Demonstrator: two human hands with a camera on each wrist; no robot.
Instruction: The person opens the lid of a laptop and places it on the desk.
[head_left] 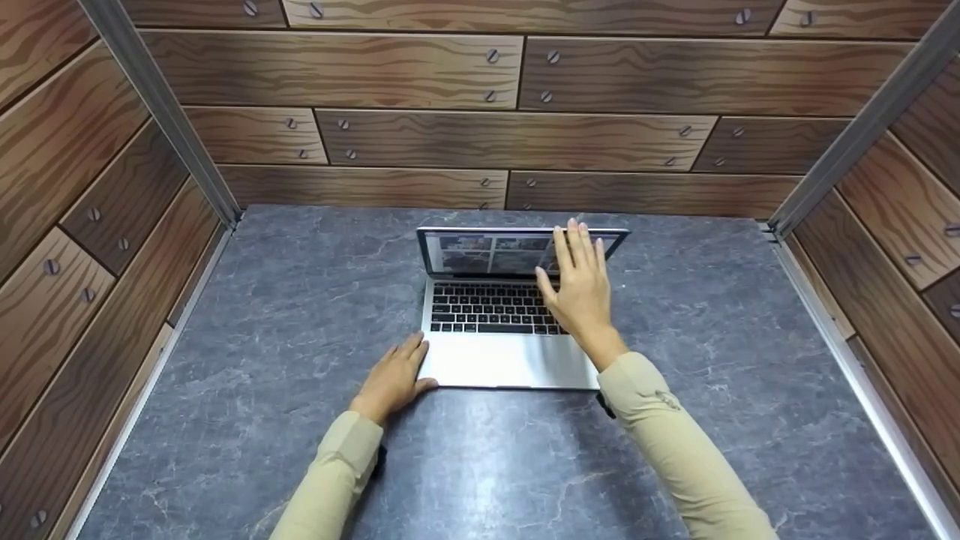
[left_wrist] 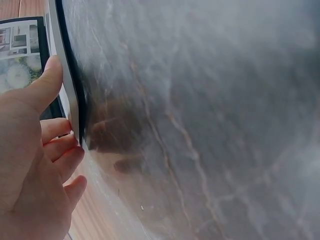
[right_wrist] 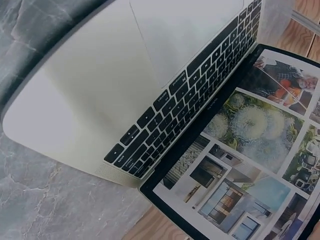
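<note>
A silver laptop point(head_left: 517, 360) lies on the grey marbled surface with its lid raised. Several pictures fill its lit screen point(right_wrist: 250, 160), and black keys point(right_wrist: 195, 95) show in the right wrist view. At the laptop's front left corner rests my left hand point(head_left: 394, 379), fingers along the side and thumb by the front edge. From the left wrist view, the thumb point(left_wrist: 47, 85) touches the laptop's edge while the other fingers bend slightly beside it. My right hand point(head_left: 581, 292) reaches over the keyboard, fingers spread and straight, the fingertips at the lid's upper edge; they hide part of the screen.
Wood-patterned panels point(head_left: 420, 139) stand behind the surface and along both sides. Grey metal posts point(head_left: 161, 105) rise at the back corners, with a pale metal rail point(head_left: 862, 375) along the right edge. The grey marbled surface point(head_left: 300, 300) extends around the laptop.
</note>
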